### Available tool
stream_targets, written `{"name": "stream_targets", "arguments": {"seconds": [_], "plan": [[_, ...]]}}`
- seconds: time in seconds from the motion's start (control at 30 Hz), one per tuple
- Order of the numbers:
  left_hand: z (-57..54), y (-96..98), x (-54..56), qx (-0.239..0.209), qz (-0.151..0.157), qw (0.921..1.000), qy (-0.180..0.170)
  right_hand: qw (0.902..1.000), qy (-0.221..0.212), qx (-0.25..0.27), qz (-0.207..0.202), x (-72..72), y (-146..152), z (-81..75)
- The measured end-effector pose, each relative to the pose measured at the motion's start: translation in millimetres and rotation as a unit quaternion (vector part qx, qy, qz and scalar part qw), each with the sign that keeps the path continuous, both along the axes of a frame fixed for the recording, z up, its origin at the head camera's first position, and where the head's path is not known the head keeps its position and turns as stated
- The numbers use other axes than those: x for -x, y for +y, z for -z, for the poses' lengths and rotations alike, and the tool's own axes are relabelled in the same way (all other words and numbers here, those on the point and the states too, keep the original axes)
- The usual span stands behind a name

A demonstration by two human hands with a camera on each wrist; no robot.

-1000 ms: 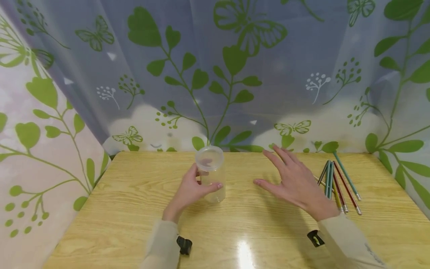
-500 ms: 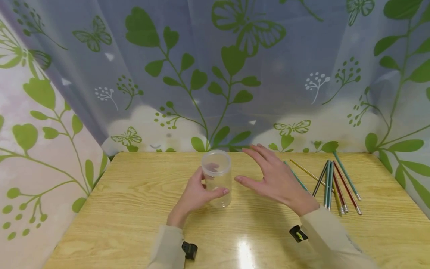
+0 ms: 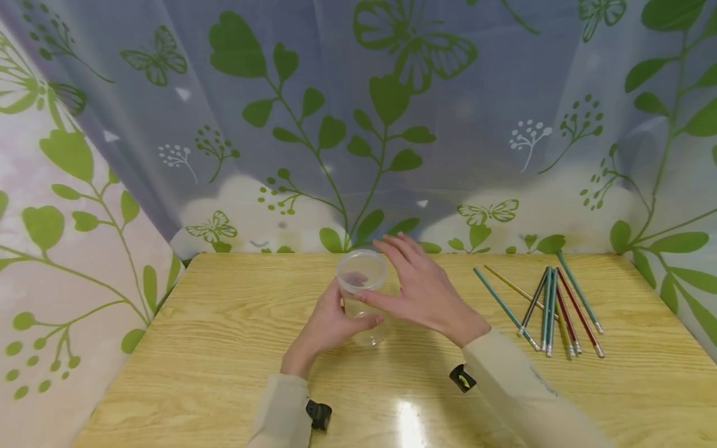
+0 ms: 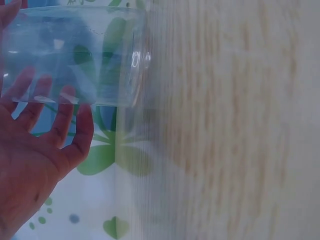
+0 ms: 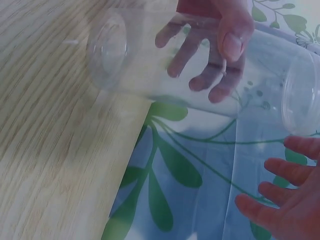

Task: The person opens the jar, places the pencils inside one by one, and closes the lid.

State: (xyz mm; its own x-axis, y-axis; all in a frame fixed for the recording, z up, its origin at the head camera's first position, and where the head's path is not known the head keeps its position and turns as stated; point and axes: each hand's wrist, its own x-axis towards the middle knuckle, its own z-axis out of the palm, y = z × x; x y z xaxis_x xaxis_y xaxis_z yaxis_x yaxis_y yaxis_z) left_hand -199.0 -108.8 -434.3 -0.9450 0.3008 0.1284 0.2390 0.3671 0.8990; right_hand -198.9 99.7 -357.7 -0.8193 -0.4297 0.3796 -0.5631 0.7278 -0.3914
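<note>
My left hand grips a clear plastic jar from its left side, thumb across the front and fingers behind. The jar stands upright in the head view, with a pale translucent lid at its top. Through its wall, the right wrist view shows the left fingers spread behind. My right hand is at the jar's right, fingers extended and parted. Its thumb overlaps the jar just under the lid in the head view, while the other fingertips are near the lid's far right side.
Several pencils, green, red, yellow and dark, lie in a loose pile on the right of the wooden table. A curtain printed with leaves and butterflies hangs behind the table's back edge.
My right hand has moved left from beside the pencils to the jar's lid, uncovering more pencils. My left hand has shifted slightly right with the jar.
</note>
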Motion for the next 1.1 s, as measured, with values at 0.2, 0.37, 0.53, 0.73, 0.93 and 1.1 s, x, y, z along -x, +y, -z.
{"name": "stream_targets", "arguments": {"seconds": [0.2,0.37,0.53,0.73,0.93,1.1], "plan": [[2.1,0.4,0.1,0.004,0.008,0.9999,0.011,0.9997,-0.023,0.011,0.000,5.3,-13,2.3],[3.1,0.8,0.2,0.018,0.013,0.9994,0.026,0.9986,-0.045,0.030,0.001,6.0,-21,3.3],[2.8,0.6,0.4,0.022,0.017,0.9996,0.003,0.9883,-0.115,0.098,-0.016,8.1,-26,4.3],[4.0,-0.5,5.7,-0.002,0.044,0.9987,-0.025,0.9714,-0.167,0.161,-0.053,13.4,-27,4.8],[3.9,-4.2,12.7,-0.013,0.082,0.9953,-0.050,0.9698,-0.167,0.153,-0.091,19.2,-23,3.4],[3.8,-7.8,16.9,-0.010,0.109,0.9927,-0.049,0.9673,-0.192,0.131,-0.102,24.8,-19,0.6]]}}
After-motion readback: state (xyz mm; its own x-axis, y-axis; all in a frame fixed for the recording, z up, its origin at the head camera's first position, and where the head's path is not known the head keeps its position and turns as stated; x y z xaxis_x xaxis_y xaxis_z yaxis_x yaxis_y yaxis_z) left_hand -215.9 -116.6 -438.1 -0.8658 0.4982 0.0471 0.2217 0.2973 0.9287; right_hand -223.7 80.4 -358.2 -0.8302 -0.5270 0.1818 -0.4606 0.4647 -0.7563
